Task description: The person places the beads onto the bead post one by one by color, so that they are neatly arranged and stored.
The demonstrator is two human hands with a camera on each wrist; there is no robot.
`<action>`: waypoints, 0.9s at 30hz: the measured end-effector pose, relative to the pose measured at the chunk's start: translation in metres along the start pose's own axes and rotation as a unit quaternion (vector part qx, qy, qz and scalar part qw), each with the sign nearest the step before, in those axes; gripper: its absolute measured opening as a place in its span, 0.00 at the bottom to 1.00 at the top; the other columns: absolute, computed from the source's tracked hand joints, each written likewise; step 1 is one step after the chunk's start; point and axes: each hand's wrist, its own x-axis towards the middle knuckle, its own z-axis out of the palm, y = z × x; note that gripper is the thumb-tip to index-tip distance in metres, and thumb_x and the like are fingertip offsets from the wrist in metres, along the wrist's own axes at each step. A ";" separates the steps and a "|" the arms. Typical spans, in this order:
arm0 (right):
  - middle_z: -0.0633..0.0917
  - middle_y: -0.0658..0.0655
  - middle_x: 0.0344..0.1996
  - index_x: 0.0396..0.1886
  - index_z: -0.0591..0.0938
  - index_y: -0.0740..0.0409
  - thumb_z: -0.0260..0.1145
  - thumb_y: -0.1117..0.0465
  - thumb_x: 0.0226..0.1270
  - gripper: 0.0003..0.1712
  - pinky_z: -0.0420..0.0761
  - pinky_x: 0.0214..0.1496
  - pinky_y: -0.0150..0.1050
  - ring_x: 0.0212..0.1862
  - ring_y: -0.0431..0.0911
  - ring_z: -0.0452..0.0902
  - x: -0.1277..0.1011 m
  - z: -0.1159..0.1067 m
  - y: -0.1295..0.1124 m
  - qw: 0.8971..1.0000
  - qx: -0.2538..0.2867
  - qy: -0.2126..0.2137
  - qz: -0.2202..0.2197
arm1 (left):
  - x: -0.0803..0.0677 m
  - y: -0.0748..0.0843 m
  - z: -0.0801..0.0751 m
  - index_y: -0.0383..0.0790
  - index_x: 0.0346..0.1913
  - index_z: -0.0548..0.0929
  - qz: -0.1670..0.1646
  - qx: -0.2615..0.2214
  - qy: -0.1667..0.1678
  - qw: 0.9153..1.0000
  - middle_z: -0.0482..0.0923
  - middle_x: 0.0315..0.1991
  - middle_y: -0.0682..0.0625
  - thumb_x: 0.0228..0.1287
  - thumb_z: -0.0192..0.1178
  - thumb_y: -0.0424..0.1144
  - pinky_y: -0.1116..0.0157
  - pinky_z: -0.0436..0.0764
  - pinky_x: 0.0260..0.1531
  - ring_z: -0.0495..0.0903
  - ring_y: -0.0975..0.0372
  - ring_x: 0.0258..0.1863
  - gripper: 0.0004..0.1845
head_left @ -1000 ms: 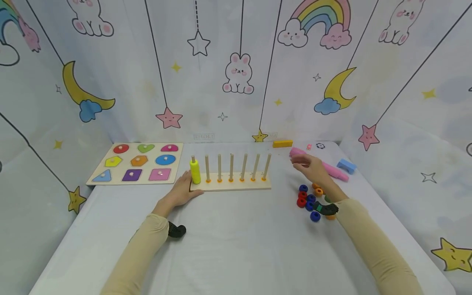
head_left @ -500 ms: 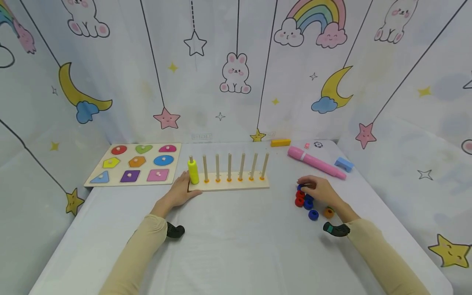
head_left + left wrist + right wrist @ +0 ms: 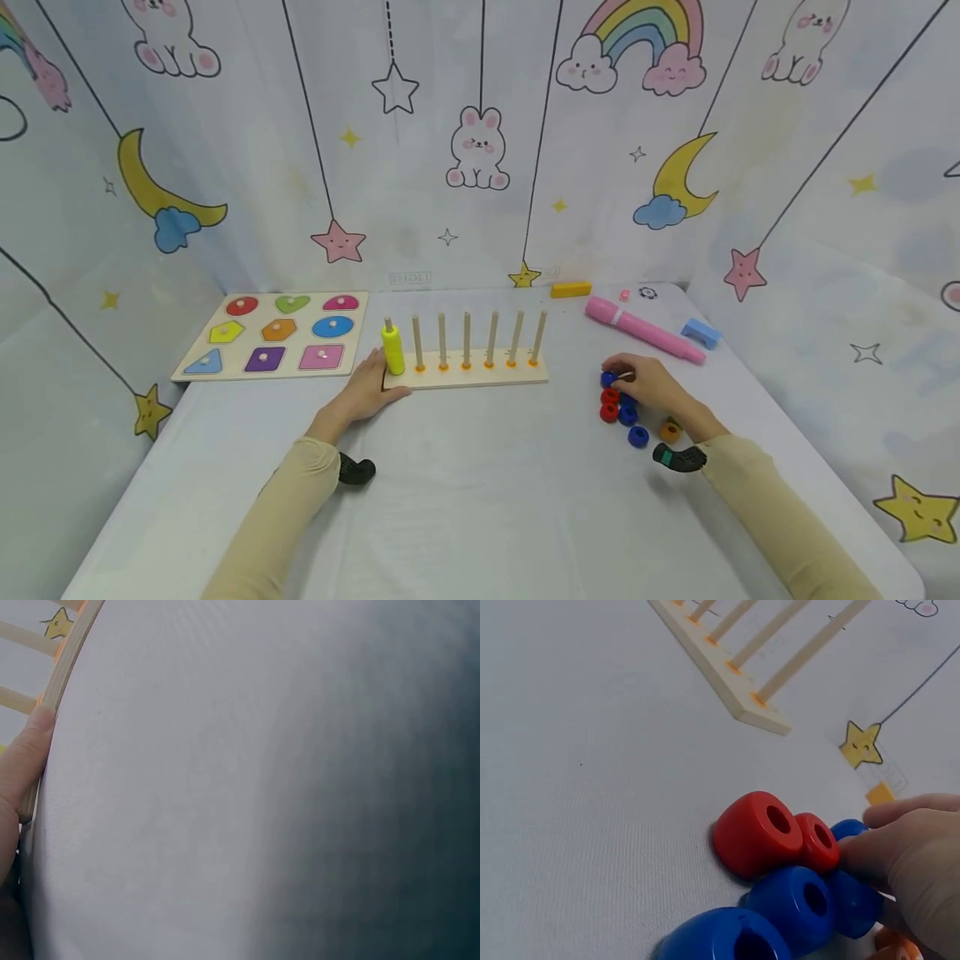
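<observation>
A wooden peg board point(image 3: 480, 375) stands mid-table with a row of upright pegs. Bright yellow beads point(image 3: 393, 350) fill its leftmost peg. My left hand point(image 3: 365, 388) holds the board's left end, its thumb point(image 3: 34, 746) along the front edge; the other fingers are partly hidden. At the right, my right hand point(image 3: 651, 385) reaches over a cluster of beads and pinches a blue bead point(image 3: 847, 829) at the far end. Beside it are two red beads point(image 3: 754, 834), more blue beads point(image 3: 795, 904) and an orange bead point(image 3: 670, 431), some partly covered by the hand.
A shape puzzle board point(image 3: 273, 333) lies at the back left. Behind my right hand are a pink pen-shaped stick point(image 3: 645, 330), a light blue block point(image 3: 701, 334) and a yellow block point(image 3: 571, 289). A patterned cloth wall point(image 3: 420, 192) closes off the back.
My right hand has come down and nearer from beside the pink stick to the beads, and its fingers have closed on a blue one. The left hand stays at the board.
</observation>
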 end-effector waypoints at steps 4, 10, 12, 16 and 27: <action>0.82 0.60 0.48 0.54 0.77 0.64 0.64 0.68 0.63 0.19 0.79 0.52 0.50 0.50 0.54 0.78 0.003 0.004 0.003 1.000 0.002 -0.001 0.008 | 0.001 0.000 0.002 0.29 0.73 0.44 0.005 -0.001 0.004 1.000 0.44 0.72 0.33 0.63 0.60 0.51 0.49 0.41 0.70 0.41 0.43 0.72 0.49; 0.80 0.62 0.50 0.58 0.74 0.64 0.67 0.66 0.61 0.25 0.79 0.51 0.52 0.51 0.57 0.77 0.007 0.001 0.000 0.999 0.012 0.049 0.020 | 0.002 -0.003 0.001 0.30 0.73 0.43 0.000 -0.001 -0.001 1.000 0.43 0.73 0.33 0.64 0.59 0.53 0.49 0.41 0.70 0.40 0.44 0.72 0.49; 0.79 0.62 0.50 0.60 0.72 0.63 0.67 0.65 0.61 0.27 0.78 0.52 0.53 0.51 0.57 0.77 0.015 -0.003 -0.006 0.997 0.013 0.074 0.019 | 0.002 -0.004 0.001 0.30 0.73 0.44 0.000 -0.003 0.001 1.000 0.43 0.73 0.33 0.63 0.60 0.53 0.49 0.41 0.70 0.40 0.44 0.72 0.49; 0.78 0.62 0.52 0.63 0.69 0.60 0.67 0.67 0.61 0.31 0.77 0.54 0.52 0.52 0.56 0.76 0.037 -0.015 -0.030 0.992 0.031 0.119 0.008 | 0.003 -0.004 -0.001 0.30 0.73 0.43 0.002 -0.003 0.004 1.000 0.43 0.73 0.33 0.63 0.60 0.52 0.50 0.40 0.70 0.40 0.44 0.72 0.49; 0.81 0.61 0.48 0.62 0.70 0.59 0.67 0.72 0.58 0.31 0.79 0.53 0.43 0.48 0.52 0.79 0.107 -0.019 -0.105 0.979 0.088 0.160 -0.088 | -0.001 0.000 0.000 0.29 0.73 0.44 0.006 -0.008 0.011 1.000 0.44 0.72 0.33 0.63 0.62 0.50 0.49 0.42 0.70 0.41 0.43 0.72 0.49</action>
